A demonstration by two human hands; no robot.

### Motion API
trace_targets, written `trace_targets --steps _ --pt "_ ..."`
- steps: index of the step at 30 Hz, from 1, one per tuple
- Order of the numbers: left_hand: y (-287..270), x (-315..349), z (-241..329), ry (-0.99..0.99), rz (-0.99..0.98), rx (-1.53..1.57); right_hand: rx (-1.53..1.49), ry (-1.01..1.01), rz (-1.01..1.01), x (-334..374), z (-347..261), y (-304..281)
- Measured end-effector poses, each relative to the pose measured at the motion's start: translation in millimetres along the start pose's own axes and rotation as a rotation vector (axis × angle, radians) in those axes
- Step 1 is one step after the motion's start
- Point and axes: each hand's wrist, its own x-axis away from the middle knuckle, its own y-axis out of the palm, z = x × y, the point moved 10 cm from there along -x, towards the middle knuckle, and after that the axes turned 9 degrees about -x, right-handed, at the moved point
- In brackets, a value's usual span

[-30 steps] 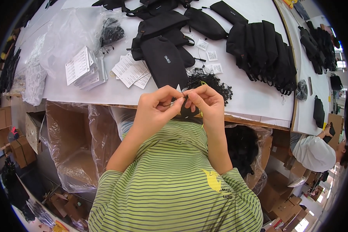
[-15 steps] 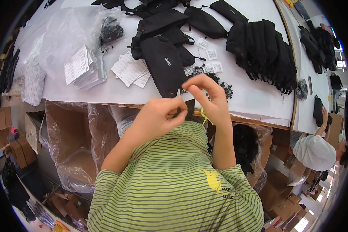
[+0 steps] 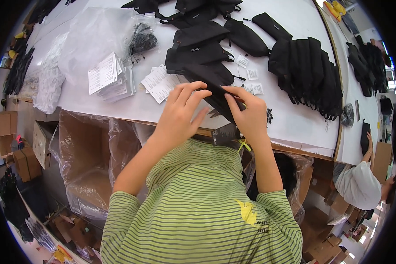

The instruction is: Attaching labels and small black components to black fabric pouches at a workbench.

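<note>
A black fabric pouch (image 3: 216,97) lies between my hands at the table's near edge, turned edge-on. My right hand (image 3: 249,115) pinches its upper side between thumb and fingers. My left hand (image 3: 179,113) is beside it with fingers apart, the fingertips close to the pouch; whether they touch it I cannot tell. Below the pouch, a dark printed card (image 3: 225,134) sticks out over the table edge. A yellow-green cord (image 3: 244,145) shows by my right wrist. Left of the pouch lie fanned white printed cards (image 3: 158,84).
More black pouches (image 3: 202,33) are piled ahead, with a row of them (image 3: 306,72) on the right. Small white tags (image 3: 252,74) lie between. A card stack (image 3: 104,75) and clear plastic bags (image 3: 90,37) are left. Below stands a plastic-lined carton (image 3: 83,154). A co-worker (image 3: 361,185) is at right.
The pouch has turned from face-up to edge-on, and my right hand now pinches it. My left hand's fingers have spread from a pinch near a white slip. The view has shifted slightly.
</note>
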Motion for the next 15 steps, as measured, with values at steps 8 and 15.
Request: trace_targets --steps 8,15 --pt "-11 4 19 0.308 0.075 -0.254 -0.204 0.069 -0.2 4 -33 -4" --pt "-17 14 27 0.377 0.102 -0.19 -0.215 0.052 -0.257 7 -40 3"
